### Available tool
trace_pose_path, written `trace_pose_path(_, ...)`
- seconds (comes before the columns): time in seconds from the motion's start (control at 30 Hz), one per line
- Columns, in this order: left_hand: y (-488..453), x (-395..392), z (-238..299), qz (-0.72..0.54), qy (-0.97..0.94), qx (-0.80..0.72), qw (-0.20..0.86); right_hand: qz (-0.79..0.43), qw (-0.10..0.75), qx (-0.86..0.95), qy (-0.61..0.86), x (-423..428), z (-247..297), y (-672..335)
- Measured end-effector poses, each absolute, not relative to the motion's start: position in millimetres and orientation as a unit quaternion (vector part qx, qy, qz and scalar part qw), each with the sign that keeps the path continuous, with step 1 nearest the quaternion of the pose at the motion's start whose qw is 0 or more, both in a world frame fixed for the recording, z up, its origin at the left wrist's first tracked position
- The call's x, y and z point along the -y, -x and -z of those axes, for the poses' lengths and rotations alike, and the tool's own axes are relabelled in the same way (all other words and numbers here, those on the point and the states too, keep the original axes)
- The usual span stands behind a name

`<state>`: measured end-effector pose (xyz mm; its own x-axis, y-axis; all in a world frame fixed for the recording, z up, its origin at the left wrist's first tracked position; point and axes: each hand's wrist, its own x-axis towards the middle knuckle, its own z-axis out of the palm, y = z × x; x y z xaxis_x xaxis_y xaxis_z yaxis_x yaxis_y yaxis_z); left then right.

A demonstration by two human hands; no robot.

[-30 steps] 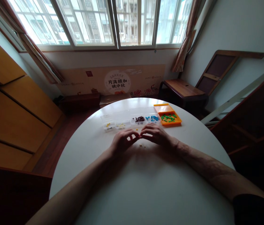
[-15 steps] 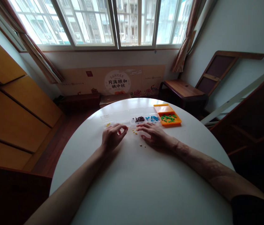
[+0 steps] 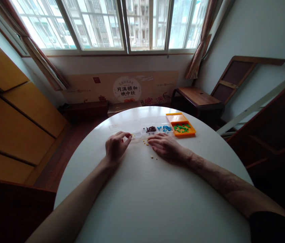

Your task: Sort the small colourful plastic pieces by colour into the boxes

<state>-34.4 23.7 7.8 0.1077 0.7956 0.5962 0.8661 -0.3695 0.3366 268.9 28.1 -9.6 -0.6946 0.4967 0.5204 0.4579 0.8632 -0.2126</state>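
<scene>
On the round white table (image 3: 157, 202), my left hand (image 3: 115, 146) is curled in a pinch over the clear boxes at the left of the row, its fingertips at the box with pale yellow bits (image 3: 134, 135). What it pinches is too small to see. My right hand (image 3: 166, 146) lies on the table with its fingers curled down, beside a few tiny yellow pieces (image 3: 146, 143). Two more yellow pieces (image 3: 152, 157) lie just in front of it.
A row of small clear boxes holds dark red pieces (image 3: 151, 129) and blue pieces (image 3: 164, 128). An orange tray (image 3: 182, 129) with green pieces ends the row on the right. A wooden chair (image 3: 198, 96) stands beyond the table, with cabinets on the left.
My hands were pinched together at the table's middle. The left hand has moved away to the left and forward to the clear boxes; the right hand has lowered onto the table.
</scene>
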Motion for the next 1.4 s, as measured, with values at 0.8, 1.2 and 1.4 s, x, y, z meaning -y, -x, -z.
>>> trace_pose_path(0.8, 16.2, -9.2, -6.0, 0.312, 0.836, 0.451, -0.005, -0.055, 0.337, 0.912, 0.226, -21.5, 6.9, -267.6)
trace_pose_path(1.2, 17.3, -9.2, -4.6, 0.298, 0.850, 0.435, -0.014, -0.081, 0.302, 0.916, 0.252, -17.9, 0.7, -273.5)
trace_pose_path(1.4, 17.0, -8.7, -4.8, 0.308, 0.854, 0.417, -0.031, -0.072, 0.323, 0.916, 0.228, -20.2, 3.4, -271.9)
